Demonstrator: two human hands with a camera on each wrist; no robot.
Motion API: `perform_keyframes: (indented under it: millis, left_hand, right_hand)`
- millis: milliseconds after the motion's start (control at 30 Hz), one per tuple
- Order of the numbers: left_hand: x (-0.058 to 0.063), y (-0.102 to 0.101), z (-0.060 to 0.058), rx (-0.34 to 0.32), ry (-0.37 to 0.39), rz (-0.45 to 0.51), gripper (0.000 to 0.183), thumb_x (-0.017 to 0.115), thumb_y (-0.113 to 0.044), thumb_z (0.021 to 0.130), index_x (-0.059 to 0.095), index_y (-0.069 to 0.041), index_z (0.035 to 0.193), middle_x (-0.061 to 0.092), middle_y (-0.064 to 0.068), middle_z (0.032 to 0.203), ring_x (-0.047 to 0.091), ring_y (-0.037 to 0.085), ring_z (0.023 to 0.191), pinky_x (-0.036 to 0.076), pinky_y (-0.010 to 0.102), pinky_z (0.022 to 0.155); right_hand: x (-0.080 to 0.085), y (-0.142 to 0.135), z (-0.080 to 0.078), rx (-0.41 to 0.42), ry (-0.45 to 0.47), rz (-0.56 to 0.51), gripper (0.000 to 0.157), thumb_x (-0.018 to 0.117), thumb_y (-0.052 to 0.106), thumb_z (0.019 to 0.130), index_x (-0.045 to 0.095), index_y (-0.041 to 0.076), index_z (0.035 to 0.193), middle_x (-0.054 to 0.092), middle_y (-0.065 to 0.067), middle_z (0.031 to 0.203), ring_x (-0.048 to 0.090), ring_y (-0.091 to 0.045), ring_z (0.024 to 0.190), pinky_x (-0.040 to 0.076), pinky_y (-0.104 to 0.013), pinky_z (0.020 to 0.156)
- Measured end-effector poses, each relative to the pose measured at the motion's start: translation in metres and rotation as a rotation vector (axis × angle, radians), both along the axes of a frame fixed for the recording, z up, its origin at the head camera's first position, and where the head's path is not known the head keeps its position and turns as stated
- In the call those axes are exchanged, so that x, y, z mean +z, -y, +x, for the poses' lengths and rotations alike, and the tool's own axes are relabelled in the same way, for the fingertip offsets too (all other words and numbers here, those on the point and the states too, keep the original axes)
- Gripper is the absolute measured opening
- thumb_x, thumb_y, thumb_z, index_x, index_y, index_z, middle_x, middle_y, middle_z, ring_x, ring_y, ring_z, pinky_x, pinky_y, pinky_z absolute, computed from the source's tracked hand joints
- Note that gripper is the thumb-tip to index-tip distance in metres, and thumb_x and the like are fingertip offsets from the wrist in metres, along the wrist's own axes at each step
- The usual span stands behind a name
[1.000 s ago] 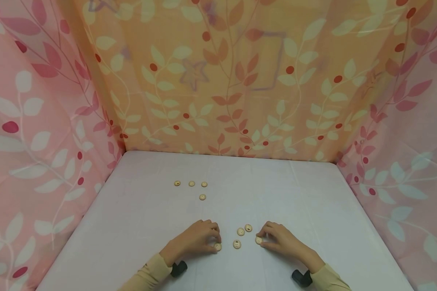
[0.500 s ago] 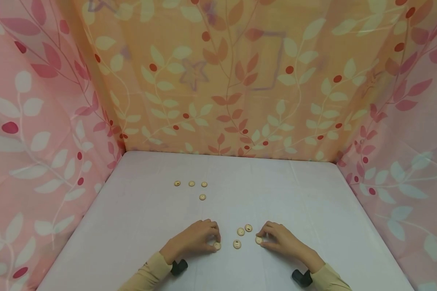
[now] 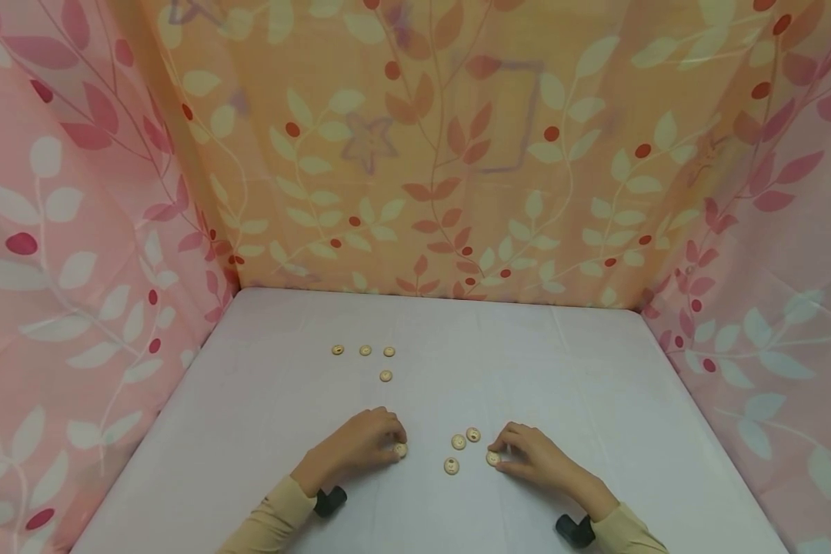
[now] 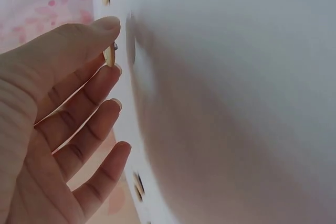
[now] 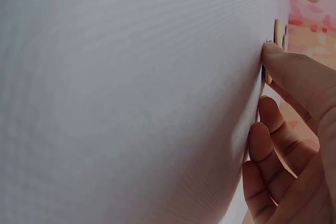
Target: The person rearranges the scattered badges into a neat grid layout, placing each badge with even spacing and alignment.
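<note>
My left hand (image 3: 360, 440) pinches a small round wooden disc (image 3: 400, 450) between thumb and fingertips. In the left wrist view that disc (image 4: 109, 56) is on edge, with a gap between it and its shadow on the white cloth. My right hand (image 3: 542, 460) holds a similar pale disc (image 3: 493, 458) by its rim, down at the cloth; in the right wrist view my thumb mostly hides this disc (image 5: 269, 76). Between the hands lie three more marked discs: one nearer (image 3: 452, 465), and a pair made of a left disc (image 3: 458, 442) and a right disc (image 3: 473, 435).
Farther back on the white table (image 3: 526, 362), three discs form a row, the middle disc (image 3: 365, 350) among them, with a single disc (image 3: 385, 375) in front of the row's right end. Leaf-patterned curtains, an orange back curtain (image 3: 443, 192) and pink sides, enclose the table.
My left hand has shifted left and away from me, carrying its disc up off the cloth. The right hand and the other discs have stayed in place.
</note>
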State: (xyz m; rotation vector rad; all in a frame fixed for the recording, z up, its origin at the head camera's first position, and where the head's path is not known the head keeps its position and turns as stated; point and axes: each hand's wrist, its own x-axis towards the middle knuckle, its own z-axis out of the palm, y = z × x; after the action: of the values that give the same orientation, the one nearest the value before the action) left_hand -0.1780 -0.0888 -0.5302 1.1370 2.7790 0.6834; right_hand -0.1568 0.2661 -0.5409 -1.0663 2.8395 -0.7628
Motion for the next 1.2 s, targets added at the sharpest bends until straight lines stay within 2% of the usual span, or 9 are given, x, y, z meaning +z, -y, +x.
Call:
perform_keyframes:
  millis: [267,633,900,1200]
  left_hand:
    - [0.0,0.015,-0.013,0.073,-0.066,0.026,0.018,0.071,-0.024,0.079,0.068,-0.02,0.096,0.062,-0.011,0.093,0.052,0.005,0.086,0.044,0.028,0.079]
    - [-0.001,0.029,-0.03,0.2,-0.06,0.077,0.012,0.068,-0.025,0.081,0.07,-0.021,0.093,0.063,-0.012,0.09,0.054,0.006,0.085,0.046,0.029,0.076]
    - [-0.006,0.04,-0.043,0.253,-0.083,0.085,0.013,0.069,-0.022,0.079,0.07,-0.019,0.092,0.064,-0.01,0.09,0.054,0.007,0.083,0.045,0.028,0.075]
    - [-0.004,0.048,-0.056,0.326,-0.044,0.097,0.014,0.072,-0.02,0.078,0.071,-0.019,0.092,0.064,-0.01,0.088,0.053,0.008,0.082,0.044,0.03,0.075]
  right_hand:
    - [-0.001,-0.001,-0.001,-0.005,0.007,0.003,0.017,0.069,0.03,0.082,0.061,0.025,0.096,0.056,0.016,0.099,0.051,0.0,0.082,0.044,-0.022,0.072]
    - [0.001,0.0,0.0,-0.004,0.019,-0.007,0.017,0.069,0.028,0.082,0.061,0.024,0.096,0.057,0.015,0.099,0.051,-0.002,0.083,0.045,-0.023,0.073]
    - [0.001,0.001,0.001,-0.011,0.022,-0.001,0.017,0.069,0.028,0.082,0.061,0.024,0.096,0.057,0.016,0.099,0.051,-0.001,0.083,0.045,-0.022,0.073]
    - [0.001,0.001,0.001,-0.014,0.035,-0.005,0.016,0.068,0.03,0.083,0.061,0.025,0.097,0.057,0.016,0.099,0.051,0.0,0.083,0.045,-0.022,0.073]
